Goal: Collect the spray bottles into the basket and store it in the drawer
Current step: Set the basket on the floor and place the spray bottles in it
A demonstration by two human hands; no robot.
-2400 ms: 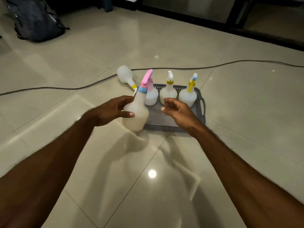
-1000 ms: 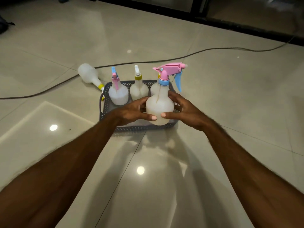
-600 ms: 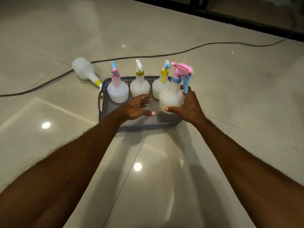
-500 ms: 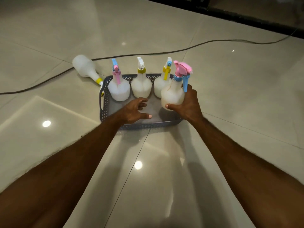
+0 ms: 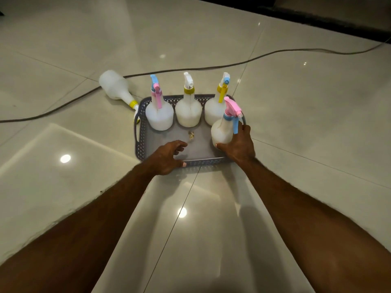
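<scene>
A grey perforated basket (image 5: 139, 132) sits on the tiled floor. Three white spray bottles stand along its far side: a pink-and-blue-topped one (image 5: 159, 115), a yellow-collared one (image 5: 188, 112) and a yellow-and-blue-topped one (image 5: 213, 113). My right hand (image 5: 240, 145) grips a fourth bottle with a pink-and-blue trigger (image 5: 222, 132), upright in the basket's near right corner. My left hand (image 5: 169, 156) hovers over the basket's near rim, fingers apart, holding nothing. A fifth white bottle (image 5: 115, 88) lies on its side on the floor just left of the basket.
A dark cable (image 5: 211, 67) runs across the floor behind the basket. A small scrap (image 5: 191, 135) lies on the basket's bottom. Glossy tiles with light reflections surround everything; a dark threshold (image 5: 317, 11) lines the far edge.
The pink-and-blue-trigger bottle passed from my left hand to my right and moved down into the basket's near right corner. My left hand let go and drew back to the near rim.
</scene>
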